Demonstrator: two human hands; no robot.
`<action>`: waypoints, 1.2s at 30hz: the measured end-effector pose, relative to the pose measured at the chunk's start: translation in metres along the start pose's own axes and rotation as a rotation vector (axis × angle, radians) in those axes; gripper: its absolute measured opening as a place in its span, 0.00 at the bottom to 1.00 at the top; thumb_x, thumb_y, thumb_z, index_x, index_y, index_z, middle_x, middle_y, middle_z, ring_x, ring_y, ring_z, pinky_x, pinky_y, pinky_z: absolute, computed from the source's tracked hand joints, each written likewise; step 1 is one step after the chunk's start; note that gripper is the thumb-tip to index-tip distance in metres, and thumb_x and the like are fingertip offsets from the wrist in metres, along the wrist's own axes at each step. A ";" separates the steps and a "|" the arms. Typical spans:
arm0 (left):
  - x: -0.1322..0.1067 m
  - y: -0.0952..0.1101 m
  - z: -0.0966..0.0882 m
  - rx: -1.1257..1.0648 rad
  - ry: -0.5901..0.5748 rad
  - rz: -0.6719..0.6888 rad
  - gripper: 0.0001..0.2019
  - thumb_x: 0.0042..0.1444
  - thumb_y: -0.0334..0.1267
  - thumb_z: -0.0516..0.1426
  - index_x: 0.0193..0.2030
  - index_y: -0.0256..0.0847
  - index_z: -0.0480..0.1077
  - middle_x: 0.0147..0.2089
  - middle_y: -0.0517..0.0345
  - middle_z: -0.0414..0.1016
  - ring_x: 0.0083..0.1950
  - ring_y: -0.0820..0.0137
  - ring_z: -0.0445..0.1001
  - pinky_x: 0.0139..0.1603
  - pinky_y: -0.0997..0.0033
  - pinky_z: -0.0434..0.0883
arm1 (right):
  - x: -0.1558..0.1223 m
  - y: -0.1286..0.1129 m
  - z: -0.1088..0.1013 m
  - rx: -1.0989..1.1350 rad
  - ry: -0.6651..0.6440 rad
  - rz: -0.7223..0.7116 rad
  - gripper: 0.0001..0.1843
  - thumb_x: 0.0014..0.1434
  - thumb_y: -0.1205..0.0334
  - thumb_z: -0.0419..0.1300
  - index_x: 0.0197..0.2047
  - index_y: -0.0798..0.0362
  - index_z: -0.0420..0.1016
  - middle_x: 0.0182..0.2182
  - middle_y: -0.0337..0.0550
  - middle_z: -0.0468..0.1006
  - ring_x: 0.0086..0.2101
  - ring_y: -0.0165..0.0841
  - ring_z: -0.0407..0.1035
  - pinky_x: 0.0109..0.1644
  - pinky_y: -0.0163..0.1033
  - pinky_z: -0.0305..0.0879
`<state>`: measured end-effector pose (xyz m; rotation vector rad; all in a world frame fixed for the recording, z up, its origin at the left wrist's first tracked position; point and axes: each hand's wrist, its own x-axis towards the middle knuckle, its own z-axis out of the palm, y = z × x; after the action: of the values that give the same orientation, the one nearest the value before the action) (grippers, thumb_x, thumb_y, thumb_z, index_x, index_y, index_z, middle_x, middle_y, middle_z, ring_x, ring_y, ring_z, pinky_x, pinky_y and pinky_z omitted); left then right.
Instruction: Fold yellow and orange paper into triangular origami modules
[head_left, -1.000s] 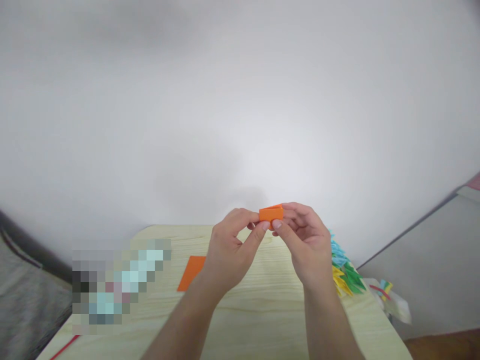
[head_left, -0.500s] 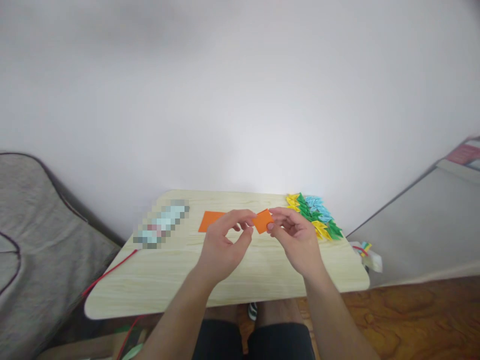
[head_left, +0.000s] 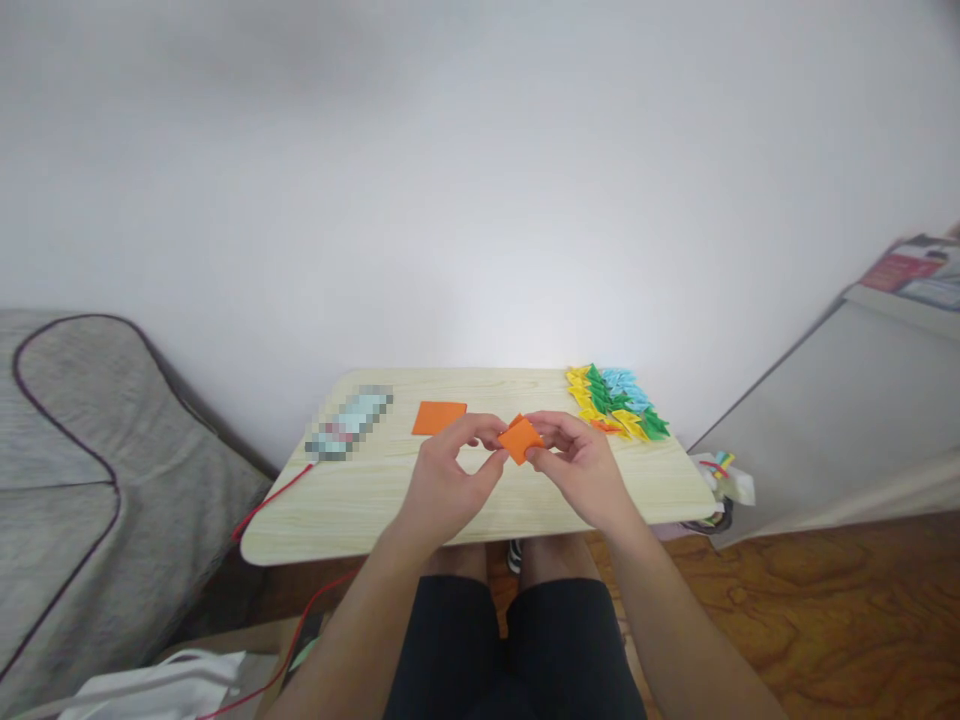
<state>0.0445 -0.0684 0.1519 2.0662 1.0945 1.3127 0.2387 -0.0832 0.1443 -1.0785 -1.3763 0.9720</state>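
Both hands pinch a small folded orange paper [head_left: 520,438] above the light wooden table [head_left: 360,510]. My left hand [head_left: 448,482] grips its left edge between thumb and forefinger. My right hand [head_left: 581,470] holds its right edge the same way. A flat orange paper sheet [head_left: 439,417] lies on the table just behind my left hand. A pile of folded yellow, green and blue paper pieces [head_left: 616,401] sits at the table's far right corner.
A blurred-out object [head_left: 349,422] lies at the table's far left, with a red cable [head_left: 271,496] running off the edge. A grey cushioned seat [head_left: 82,470] stands left, a white cabinet [head_left: 840,420] right. My knees in dark shorts [head_left: 517,650] are under the table.
The view has tilted downward, so the table, floor and my legs now show. My hands have kept hold of the orange paper, which has turned from a flat strip to a tilted square.
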 end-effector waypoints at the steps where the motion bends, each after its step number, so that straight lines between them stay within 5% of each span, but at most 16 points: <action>1: -0.002 -0.001 0.000 0.008 -0.008 0.007 0.12 0.59 0.28 0.61 0.49 0.44 0.76 0.45 0.57 0.83 0.43 0.67 0.80 0.50 0.62 0.75 | -0.002 0.002 0.000 -0.009 -0.010 -0.001 0.20 0.59 0.63 0.66 0.55 0.49 0.80 0.46 0.46 0.86 0.43 0.39 0.80 0.39 0.40 0.77; 8: -0.018 -0.022 0.005 0.070 -0.018 0.044 0.08 0.59 0.29 0.63 0.43 0.44 0.78 0.41 0.60 0.83 0.42 0.68 0.80 0.48 0.66 0.77 | -0.013 0.019 0.000 -0.168 -0.037 -0.078 0.23 0.60 0.68 0.65 0.59 0.44 0.80 0.50 0.45 0.84 0.42 0.38 0.79 0.43 0.43 0.79; 13: -0.038 -0.051 0.027 0.170 0.019 0.017 0.07 0.64 0.31 0.61 0.46 0.44 0.77 0.43 0.57 0.83 0.46 0.66 0.81 0.51 0.63 0.77 | -0.018 0.043 0.005 -0.358 0.032 -0.254 0.18 0.60 0.70 0.66 0.51 0.41 0.84 0.57 0.45 0.77 0.58 0.43 0.70 0.65 0.54 0.67; 18: -0.069 -0.083 0.055 0.306 -0.033 -0.035 0.09 0.64 0.30 0.58 0.49 0.42 0.77 0.46 0.52 0.84 0.49 0.61 0.80 0.54 0.57 0.75 | -0.023 0.099 0.007 -0.515 -0.030 -0.354 0.13 0.62 0.70 0.65 0.43 0.43 0.85 0.45 0.46 0.80 0.50 0.43 0.72 0.57 0.55 0.70; 24: -0.093 -0.101 0.061 0.470 -0.135 -0.110 0.12 0.61 0.30 0.60 0.49 0.43 0.80 0.45 0.48 0.81 0.50 0.51 0.75 0.51 0.45 0.69 | -0.032 0.156 -0.002 -0.645 -0.156 -0.391 0.16 0.59 0.75 0.64 0.42 0.44 0.85 0.47 0.45 0.82 0.50 0.45 0.71 0.55 0.56 0.71; 30: -0.092 -0.120 0.061 0.598 -0.181 -0.015 0.13 0.65 0.34 0.59 0.54 0.47 0.80 0.65 0.57 0.78 0.64 0.48 0.69 0.65 0.41 0.61 | -0.031 0.170 -0.007 -0.696 -0.225 -0.369 0.16 0.63 0.74 0.63 0.48 0.45 0.83 0.51 0.45 0.82 0.54 0.44 0.70 0.59 0.57 0.71; 36: -0.090 -0.137 0.055 0.516 -0.322 0.029 0.13 0.67 0.34 0.58 0.55 0.50 0.79 0.61 0.61 0.81 0.63 0.54 0.72 0.65 0.44 0.61 | -0.024 0.170 -0.008 -0.755 -0.306 -0.330 0.15 0.65 0.72 0.64 0.51 0.47 0.82 0.50 0.43 0.84 0.55 0.43 0.70 0.62 0.55 0.69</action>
<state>0.0211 -0.0596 -0.0191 2.5523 1.3533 0.7104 0.2608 -0.0636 -0.0255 -1.2063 -2.1893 0.3699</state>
